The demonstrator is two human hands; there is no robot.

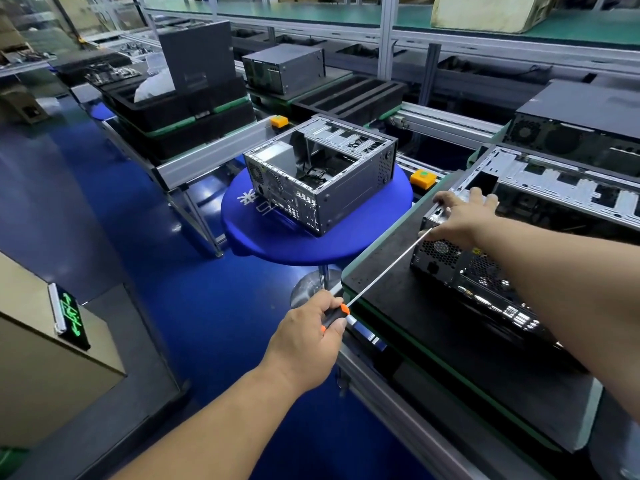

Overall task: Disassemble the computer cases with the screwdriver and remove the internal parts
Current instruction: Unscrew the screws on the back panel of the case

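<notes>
My left hand (311,336) grips the black and orange handle of a long screwdriver (386,270). Its thin metal shaft runs up and to the right, and its tip meets the rear upper corner of an open computer case (460,268) lying on a black mat at the right. My right hand (464,216) rests on that corner of the case, fingers spread over the top edge. A second open, mostly stripped computer case (332,188) sits apart on a round blue stool (311,240) in the middle.
A conveyor line (433,117) runs behind, with black foam trays (349,95) and a closed case (284,67). More cases (581,133) stand at the far right. Two orange buttons (421,178) sit on the rail. A cardboard box (38,341) stands at the left on the blue floor.
</notes>
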